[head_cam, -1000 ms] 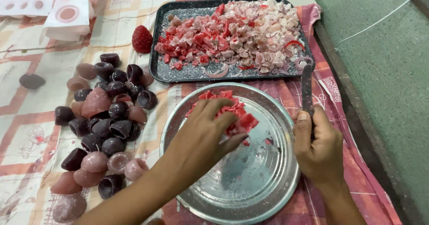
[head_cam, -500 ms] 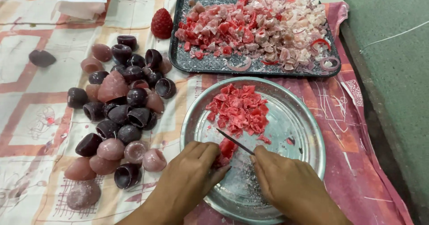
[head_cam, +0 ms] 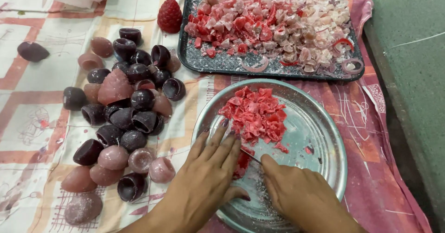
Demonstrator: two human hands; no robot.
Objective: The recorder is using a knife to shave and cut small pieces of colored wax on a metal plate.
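My left hand (head_cam: 208, 175) lies flat with fingers spread on a red wax lump (head_cam: 242, 161) in the round metal plate (head_cam: 324, 135). My right hand (head_cam: 301, 196) grips a thin knife (head_cam: 251, 155) whose blade cuts into that lump beside my left fingers. A heap of red wax chips (head_cam: 257, 115) sits further back in the plate.
A dark rectangular tray (head_cam: 222, 62) holds a heap of pink and red wax pieces. Several dark purple and pink wax cups (head_cam: 125, 117) lie at the left on a patterned cloth. A red strawberry-shaped candle (head_cam: 169, 15) stands by the tray. Green floor runs along the right.
My left hand left the chip heap, came down onto the lump and flattened on it. My right hand brought the knife from the plate's right rim to the lump.
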